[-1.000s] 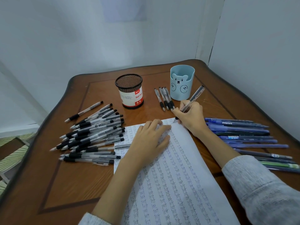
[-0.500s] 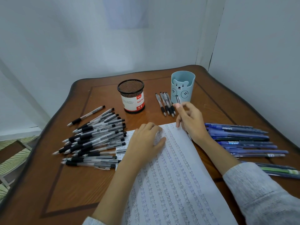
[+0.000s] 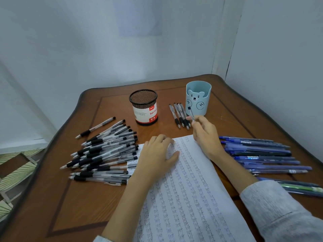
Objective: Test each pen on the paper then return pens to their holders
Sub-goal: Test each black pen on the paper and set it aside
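Observation:
My right hand [image 3: 205, 135] pinches a clear black pen [image 3: 190, 112] between thumb and fingers, its cap end pointing up toward the blue bear holder [image 3: 199, 99]. It hovers beside a short row of black pens [image 3: 180, 116] lying in front of that holder. My left hand [image 3: 157, 155] rests flat, fingers spread, on the white paper [image 3: 188, 198], which is covered in rows of the word "test". A black mesh holder [image 3: 143, 107] stands left of the blue one. A heap of black pens [image 3: 103, 152] lies left of the paper. Blue pens [image 3: 262, 156] lie to its right.
The brown wooden table [image 3: 83, 206] sits in a corner between two pale walls. Its left edge drops to a patterned floor [image 3: 15, 170]. A few green and dark pens [image 3: 304, 187] lie near the right edge by my grey sleeve [image 3: 279, 212].
My right hand lifted the pen off the top of the paper and carried it toward the row of pens by the blue holder. The view tilted upward. My left hand stayed on the paper.

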